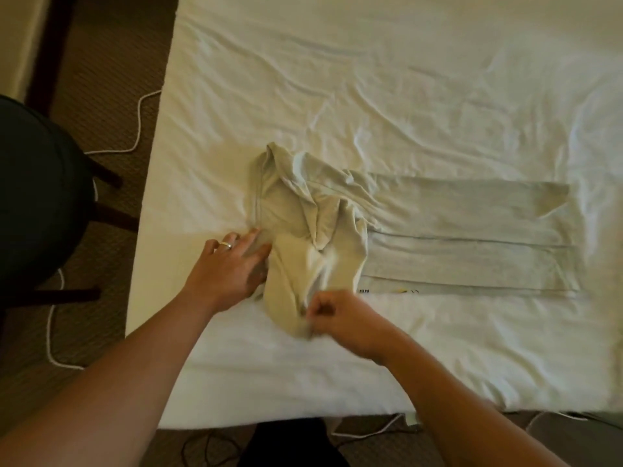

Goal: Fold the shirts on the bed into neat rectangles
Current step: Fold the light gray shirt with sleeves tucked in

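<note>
Pale shirt (404, 227) half-folded on the bed (371, 79)

Its long axis runs sideways, bunched end between both hands; right hand (340, 318) pinches the near fabric edge, left hand (232, 267) lies flat, released, beside it.

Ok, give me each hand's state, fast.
Left hand: open, flat against the shirt.
Right hand: closed, pinching the shirt's near edge.
</note>
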A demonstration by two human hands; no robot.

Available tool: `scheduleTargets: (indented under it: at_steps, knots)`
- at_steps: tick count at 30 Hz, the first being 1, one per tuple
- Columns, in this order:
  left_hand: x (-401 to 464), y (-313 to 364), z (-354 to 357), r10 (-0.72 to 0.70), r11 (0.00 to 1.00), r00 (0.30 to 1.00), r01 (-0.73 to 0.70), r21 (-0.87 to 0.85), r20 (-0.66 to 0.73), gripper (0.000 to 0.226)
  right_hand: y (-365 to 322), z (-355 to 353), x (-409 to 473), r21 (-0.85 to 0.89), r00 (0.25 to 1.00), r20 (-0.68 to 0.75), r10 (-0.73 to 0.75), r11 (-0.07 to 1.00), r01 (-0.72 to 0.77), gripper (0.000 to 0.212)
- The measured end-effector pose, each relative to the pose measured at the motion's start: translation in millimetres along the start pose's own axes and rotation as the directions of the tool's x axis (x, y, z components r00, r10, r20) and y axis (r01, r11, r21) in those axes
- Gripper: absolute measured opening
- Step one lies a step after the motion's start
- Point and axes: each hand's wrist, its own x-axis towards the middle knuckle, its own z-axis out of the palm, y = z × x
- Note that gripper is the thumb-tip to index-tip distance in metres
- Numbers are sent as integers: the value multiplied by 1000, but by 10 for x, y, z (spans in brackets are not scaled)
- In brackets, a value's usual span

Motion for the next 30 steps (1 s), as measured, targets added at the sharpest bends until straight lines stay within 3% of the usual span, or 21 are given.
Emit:
scheduleTargets:
  at_steps: [2, 3, 5, 7, 9, 10, 15, 19, 21, 24, 27, 30]
  knots:
    - [38, 22, -33, -38, 999, 999, 38, -23, 13, 52, 140, 65, -131, -227, 938, 328, 111, 973, -35, 13]
    - [54, 40, -43, -64, 997, 998, 65, -41, 20, 54, 206, 72, -173, -285, 911, 381, 158, 957, -47, 14]
    - [67, 106, -55, -110, 992, 994, 111, -61, 24, 57, 266, 46, -169, -213, 949, 274, 156, 972, -98, 15]
    - [68, 172, -43, -137, 988, 990, 138, -75, 14, 56, 243, 49, -66, -104, 996, -38, 82, 991, -86, 11]
    - [70, 213, -51, -163, 980, 986, 165, -107, 28, 54, 151, 89, 96, -210, 939, -342, -18, 976, -58, 15]
    - [71, 226, -60, -174, 976, 984, 177, -126, 33, 53, 82, 126, 166, -270, 915, -400, -53, 961, -62, 19]
    - [73, 200, -118, -142, 981, 989, 146, -128, 35, 53, -90, 352, 520, -583, 917, -384, -111, 799, -147, 39]
    - [121, 82, -202, -89, 991, 996, 91, -95, 21, 52, -119, 352, 606, -687, 908, -375, -188, 714, -136, 9]
    - [160, 19, -257, -71, 996, 997, 72, -55, 25, 55, -129, 321, 558, -708, 941, -306, -144, 695, -124, 8]
    - [272, -51, -337, -96, 992, 993, 101, -77, 68, 58, -207, 197, 502, -706, 976, -219, -14, 693, -148, 22]
    - [426, -127, -437, -205, 962, 978, 210, -173, 46, 46, -343, -18, 652, -633, 937, -337, -91, 759, -154, 31]
    - [580, -221, -499, -184, 975, 983, 178, -129, -29, 39, -525, -149, 952, -640, 860, -450, -239, 758, -124, 31]
